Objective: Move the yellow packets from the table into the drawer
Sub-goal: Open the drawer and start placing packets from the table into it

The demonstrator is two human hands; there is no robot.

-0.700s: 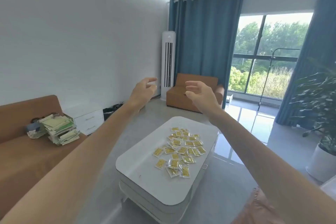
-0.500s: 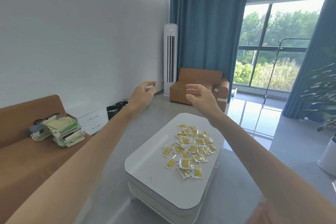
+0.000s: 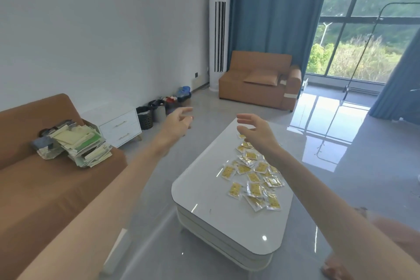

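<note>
From the head view, both bare arms reach forward over the room; the left hand point(image 3: 176, 121) hangs in the air left of the counter point(image 3: 204, 202), fingers loosely spread and slightly bent, holding nothing; the right hand point(image 3: 256, 132) is raised over the counter's far end, fingers curved and apart, thumb out, also empty. The yellow packets point(image 3: 252, 177) lie scattered in a loose, overlapping heap on the right half of the glossy white counter, none of them touched by either hand. Against the left wall stands a small white cabinet point(image 3: 120, 126) with two drawers, both pushed in; beside it a brown sofa point(image 3: 45, 188) carries a tilted stack of papers point(image 3: 79, 145). Farther back a second brown sofa point(image 3: 256, 84) sits beside a tall white air conditioner point(image 3: 219, 34), with a blue curtain point(image 3: 272, 7) behind them.
</note>
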